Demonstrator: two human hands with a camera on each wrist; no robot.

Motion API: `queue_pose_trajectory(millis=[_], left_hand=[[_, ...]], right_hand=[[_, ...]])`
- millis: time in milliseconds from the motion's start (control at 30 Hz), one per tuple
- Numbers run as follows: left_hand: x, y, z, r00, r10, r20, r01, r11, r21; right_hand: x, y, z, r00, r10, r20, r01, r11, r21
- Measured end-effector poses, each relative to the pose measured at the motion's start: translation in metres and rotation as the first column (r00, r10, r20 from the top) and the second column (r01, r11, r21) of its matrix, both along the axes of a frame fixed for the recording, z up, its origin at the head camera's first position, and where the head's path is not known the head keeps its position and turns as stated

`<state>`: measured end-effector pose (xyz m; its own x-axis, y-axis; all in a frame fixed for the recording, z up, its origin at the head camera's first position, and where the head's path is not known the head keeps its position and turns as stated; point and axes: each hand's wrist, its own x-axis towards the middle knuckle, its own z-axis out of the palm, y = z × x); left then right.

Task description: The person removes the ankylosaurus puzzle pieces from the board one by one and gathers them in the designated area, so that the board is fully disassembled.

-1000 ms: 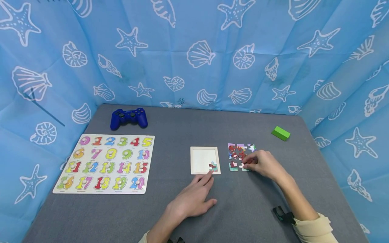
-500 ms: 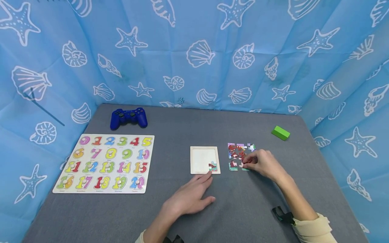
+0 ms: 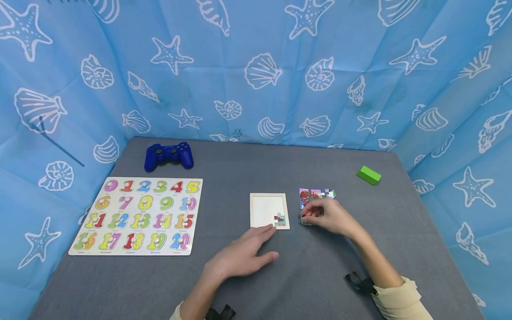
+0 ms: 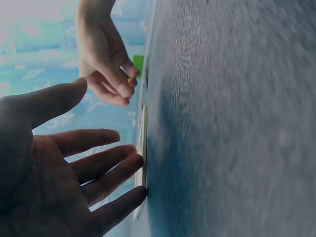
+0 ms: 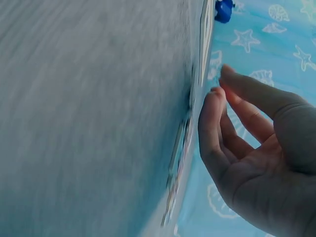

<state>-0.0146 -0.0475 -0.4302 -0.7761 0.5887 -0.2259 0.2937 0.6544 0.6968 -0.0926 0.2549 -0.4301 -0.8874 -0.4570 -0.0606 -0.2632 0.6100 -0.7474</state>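
Note:
A small square wooden puzzle tray (image 3: 262, 209) lies mid-table, with one jigsaw piece (image 3: 280, 219) in its near right corner. My left hand (image 3: 240, 253) reaches to the tray's near edge, its fingers extended and their tips right at the rim. To the right of the tray, several colourful jigsaw pieces (image 3: 308, 195) are grouped together; the nearer ones are mostly hidden under my right hand (image 3: 330, 217). In the right wrist view the right hand's fingers (image 5: 212, 113) are bent with the thumb close to them, and nothing shows between the tips.
A number puzzle board (image 3: 136, 216) lies on the left of the grey table (image 3: 224, 178), with a blue game controller (image 3: 169, 155) behind it. A green block (image 3: 369, 175) is at the back right. A blue curtain (image 3: 256, 106) closes off the back and sides.
My right hand has shifted left across the jigsaw pieces and now covers the near left one. The left hand has drawn slightly back and left, away from the piece in the tray.

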Motion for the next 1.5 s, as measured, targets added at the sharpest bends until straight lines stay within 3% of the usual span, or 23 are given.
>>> queue_pose_trajectory(millis=[267, 467, 833, 1067, 1200, 1300, 1500], left_hand=[[-0.008, -0.018, -0.001, 0.999, 0.041, -0.015, -0.041, 0.999, 0.018], [-0.012, -0.03, -0.003, 0.997, 0.078, -0.01, -0.079, 0.997, -0.011], [-0.016, -0.038, -0.004, 0.998, 0.055, 0.036, -0.055, 0.998, -0.02], [-0.017, -0.038, -0.021, 1.0, 0.027, -0.012, -0.027, 0.999, -0.028], [-0.014, -0.036, -0.016, 0.999, 0.034, -0.001, -0.034, 0.999, -0.027], [-0.011, -0.034, -0.004, 0.998, 0.054, 0.037, -0.053, 0.998, -0.028], [-0.011, -0.031, -0.003, 0.996, 0.07, 0.049, -0.067, 0.996, -0.056]], right_hand=[[-0.006, -0.023, 0.0, 0.992, 0.088, 0.085, -0.083, 0.995, -0.06], [-0.013, -0.038, -0.002, 0.98, 0.152, 0.128, -0.147, 0.988, -0.047], [-0.019, -0.054, -0.003, 0.986, 0.134, 0.099, -0.138, 0.99, 0.033], [-0.02, -0.057, -0.002, 0.987, 0.126, 0.101, -0.133, 0.989, 0.071], [-0.02, -0.058, -0.001, 0.987, 0.126, 0.104, -0.134, 0.988, 0.077], [-0.019, -0.058, -0.001, 0.987, 0.121, 0.104, -0.13, 0.988, 0.084], [-0.017, -0.06, -0.001, 0.989, 0.123, 0.078, -0.132, 0.984, 0.117]])
